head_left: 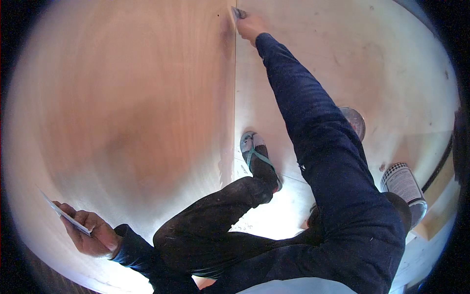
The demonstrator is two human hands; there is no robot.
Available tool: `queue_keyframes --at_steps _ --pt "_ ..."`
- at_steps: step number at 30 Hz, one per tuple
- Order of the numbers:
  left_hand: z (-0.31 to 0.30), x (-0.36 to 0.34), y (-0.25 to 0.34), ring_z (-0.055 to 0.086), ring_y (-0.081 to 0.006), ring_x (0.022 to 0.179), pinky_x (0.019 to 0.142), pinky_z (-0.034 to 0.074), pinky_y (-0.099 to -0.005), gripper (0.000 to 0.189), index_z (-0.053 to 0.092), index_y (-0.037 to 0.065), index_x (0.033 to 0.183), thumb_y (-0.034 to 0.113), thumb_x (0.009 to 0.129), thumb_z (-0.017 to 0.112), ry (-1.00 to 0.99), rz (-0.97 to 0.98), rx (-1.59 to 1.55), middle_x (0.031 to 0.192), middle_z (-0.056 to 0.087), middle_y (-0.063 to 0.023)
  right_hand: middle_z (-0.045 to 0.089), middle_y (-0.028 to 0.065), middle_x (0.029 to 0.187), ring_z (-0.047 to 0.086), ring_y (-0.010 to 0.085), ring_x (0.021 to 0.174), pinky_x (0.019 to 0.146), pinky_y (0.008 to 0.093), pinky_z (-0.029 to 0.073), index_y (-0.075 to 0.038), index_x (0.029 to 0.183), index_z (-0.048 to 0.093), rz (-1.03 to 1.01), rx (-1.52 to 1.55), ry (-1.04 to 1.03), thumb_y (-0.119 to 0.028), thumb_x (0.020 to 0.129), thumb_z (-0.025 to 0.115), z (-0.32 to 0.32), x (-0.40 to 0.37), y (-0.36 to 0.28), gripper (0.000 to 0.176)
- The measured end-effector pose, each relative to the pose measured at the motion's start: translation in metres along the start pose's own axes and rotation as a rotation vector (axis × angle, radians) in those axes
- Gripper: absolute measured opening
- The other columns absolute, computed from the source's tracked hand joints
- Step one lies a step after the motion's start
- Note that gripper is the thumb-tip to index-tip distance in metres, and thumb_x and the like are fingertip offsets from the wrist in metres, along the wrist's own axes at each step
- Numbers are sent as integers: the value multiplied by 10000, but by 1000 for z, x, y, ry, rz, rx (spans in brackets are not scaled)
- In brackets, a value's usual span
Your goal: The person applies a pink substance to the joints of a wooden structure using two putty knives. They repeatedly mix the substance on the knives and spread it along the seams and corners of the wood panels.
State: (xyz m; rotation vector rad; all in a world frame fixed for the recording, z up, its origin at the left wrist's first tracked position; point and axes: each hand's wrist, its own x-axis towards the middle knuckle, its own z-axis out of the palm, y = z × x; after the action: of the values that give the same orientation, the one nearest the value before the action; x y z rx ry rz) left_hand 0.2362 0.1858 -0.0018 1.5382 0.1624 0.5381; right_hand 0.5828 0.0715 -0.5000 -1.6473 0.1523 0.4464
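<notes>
My left hand (pixel 93 235), low on the left, is closed around a thin flat scraper blade (pixel 61 211) seen nearly edge-on. My right hand (pixel 251 27) reaches far forward at the top, its fingers closed on a putty knife (pixel 238 13). The knife's blade lies at the corner seam (pixel 235 68), where a wood-grained panel (pixel 137 83) on the left meets a paler panel (pixel 313 59) on the right. Most of the knife's handle is hidden by my fingers.
A foot in a flip-flop (pixel 254 153) stands close to the seam. Right of my outstretched arm are a round container (pixel 354 121), partly covered by the sleeve, and a labelled can (pixel 402 182). A wooden strip (pixel 438 210) runs along the right edge.
</notes>
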Motion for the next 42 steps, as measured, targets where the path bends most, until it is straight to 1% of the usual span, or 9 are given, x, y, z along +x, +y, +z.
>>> queue_keyframes --at_steps 14,19,21,23,26,31,34,36,42 --pt "7 2 -3 594 -116 713 553 499 -215 420 298 -12 1406 145 1021 364 112 31 115 1266 541 -215 661 198 1070 622 398 996 851 455 497 -134 1183 633 -130 68 -8 -271 808 603 -12 -54 -46 400" --pt "4 2 -3 588 -111 700 565 495 -224 431 276 -7 1418 143 1022 360 34 17 95 1274 541 -209 685 161 970 646 367 934 839 445 515 -161 1223 603 -184 -93 258 -326 789 641 44 -65 -50 466" --pt "9 3 -5 587 -109 694 560 497 -226 427 280 -8 1413 142 1022 359 16 12 72 1266 543 -208 665 211 996 638 402 903 792 431 504 -111 1153 648 -183 -58 268 -151 777 544 33 -77 -51 392" --pt "14 3 -7 585 -108 689 556 498 -228 422 285 -10 1409 141 1022 359 -4 13 43 1259 544 -206 670 218 936 648 373 843 753 420 503 -87 1148 648 -287 8 -57 -148 757 556 3 -75 -36 407" --pt "17 3 -8 581 -105 667 539 495 -212 410 298 -17 1396 141 1023 361 111 56 96 1229 552 -198 669 204 830 650 334 759 706 401 502 -36 1063 664 -42 214 -99 -151 738 560 -42 -77 -51 361" --pt "14 8 -7 576 -99 677 527 484 -217 417 296 -22 1396 163 1028 358 -69 4 64 1217 554 -175 640 187 698 647 279 634 608 378 507 66 851 651 -184 -42 -17 -143 746 533 -35 -18 -32 262" --pt "19 6 -8 569 -98 669 526 498 -229 419 301 -26 1397 171 1030 350 -28 -31 0 1219 560 -175 657 213 743 659 314 666 625 405 509 78 842 648 -153 -23 35 -144 746 527 -19 13 -30 270" --pt "6 1 -7 564 -99 664 530 503 -232 422 303 -26 1399 173 1030 350 23 -2 24 1233 558 -181 653 199 1103 643 339 1007 853 423 511 -100 1166 648 -125 -133 -17 -306 793 591 -8 42 -21 430" --pt "-12 3 1 556 -99 664 535 499 -235 428 308 -16 1408 175 1028 361 186 17 136 1276 547 -201 678 196 1002 668 303 885 762 388 530 13 1069 648 -171 -237 170 -160 756 564 26 1 -52 367"
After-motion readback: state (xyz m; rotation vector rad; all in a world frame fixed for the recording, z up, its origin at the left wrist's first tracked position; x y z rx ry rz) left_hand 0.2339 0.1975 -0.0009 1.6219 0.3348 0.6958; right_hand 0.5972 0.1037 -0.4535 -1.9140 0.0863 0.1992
